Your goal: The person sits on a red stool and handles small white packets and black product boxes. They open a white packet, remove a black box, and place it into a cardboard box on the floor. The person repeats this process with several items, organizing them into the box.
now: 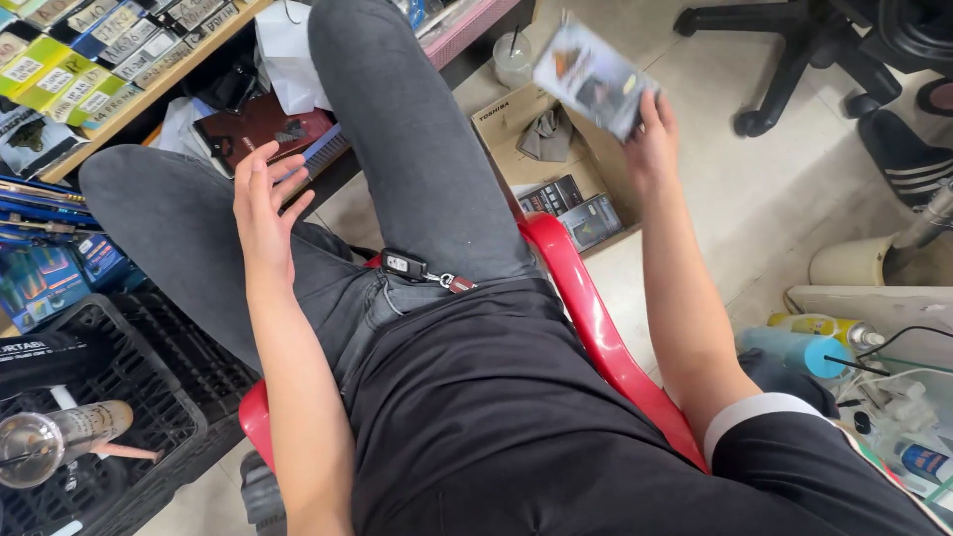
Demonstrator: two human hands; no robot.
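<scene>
Head view: right hand point(653, 134) gripping blurred flat packet point(593, 79) above its fingers, left hand point(263, 203) open, empty.

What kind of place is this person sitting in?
Probably a small, crowded shop or stockroom. Rows of packaged goods fill a shelf, an open cardboard box of small boxed items sits on the floor, and the right hand holds up a packaged item.

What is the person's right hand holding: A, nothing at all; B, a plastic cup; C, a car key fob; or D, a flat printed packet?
D: the right hand grips a flat printed packet above the cardboard box, while the key fob lies on the person's lap and the left hand is empty.
</scene>
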